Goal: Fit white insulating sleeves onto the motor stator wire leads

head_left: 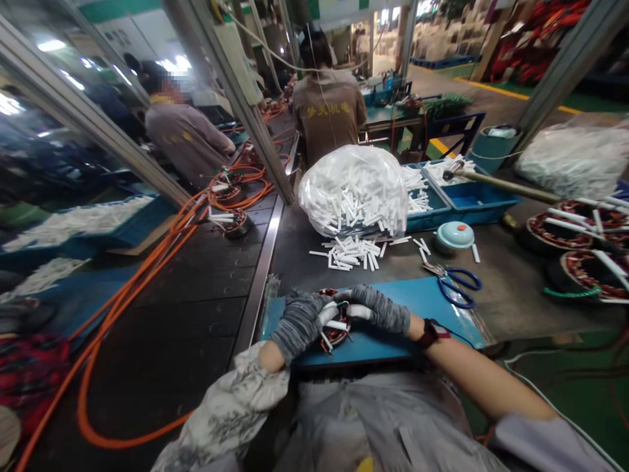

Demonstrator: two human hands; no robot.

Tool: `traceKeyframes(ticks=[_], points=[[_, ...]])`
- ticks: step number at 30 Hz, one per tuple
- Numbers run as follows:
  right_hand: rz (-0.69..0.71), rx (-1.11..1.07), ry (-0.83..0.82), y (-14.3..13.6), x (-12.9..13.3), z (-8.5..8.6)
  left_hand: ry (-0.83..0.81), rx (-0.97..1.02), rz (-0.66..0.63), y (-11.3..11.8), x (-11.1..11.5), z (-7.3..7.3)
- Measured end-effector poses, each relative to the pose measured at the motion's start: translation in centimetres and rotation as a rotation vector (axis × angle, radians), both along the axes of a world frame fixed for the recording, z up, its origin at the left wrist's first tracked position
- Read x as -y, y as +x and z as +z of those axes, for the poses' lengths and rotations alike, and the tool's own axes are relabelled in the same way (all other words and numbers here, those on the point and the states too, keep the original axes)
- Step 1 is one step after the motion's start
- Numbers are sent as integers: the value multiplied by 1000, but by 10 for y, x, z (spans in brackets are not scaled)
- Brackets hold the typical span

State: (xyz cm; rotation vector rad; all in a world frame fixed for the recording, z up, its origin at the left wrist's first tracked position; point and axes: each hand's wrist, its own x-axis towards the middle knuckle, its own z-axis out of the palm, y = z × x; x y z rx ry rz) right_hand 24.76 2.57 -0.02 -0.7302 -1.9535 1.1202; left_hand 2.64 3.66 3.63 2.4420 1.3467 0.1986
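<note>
A: Right, head view only. Left hand [298,321] in a grey knit glove, grip closed around the near-left rim of the stator [335,326], which lies on the blue mat [417,298] at the near edge of the bench [511,288].

B: And the right hand [381,310]?

A: Gloved too. Its grip pinches a white sleeve [354,311] over the top of the stator, thumb and forefinger narrow. More white sleeves poke out of the windings between the hands.

B: Supply?

A: Loose pile of sleeves [351,252] just beyond the mat, under a clear bag of sleeves [354,190]. Scissors [455,282] to the right, near the mat's far corner.

B: Handling note?

A: My judgement: keep the left hand clamping the stator flat so it cannot rock, and feed the sleeve straight along the lead, not at an angle, or the copper may kink. The gloves blunt feel, so go slowly.
</note>
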Motion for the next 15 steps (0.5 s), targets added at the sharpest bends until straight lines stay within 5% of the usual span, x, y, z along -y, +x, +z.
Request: traceKeyframes(ticks=[5,9,15], points=[[-152,218,31,-17,-10,-1,19,-41,2,-16,6,-1],[3,179,-149,-18,-18,-3,-140,126,-26,-24,11,7],[31,130,-236,-8,-19,0,-197,260,-77,-36,6,1]])
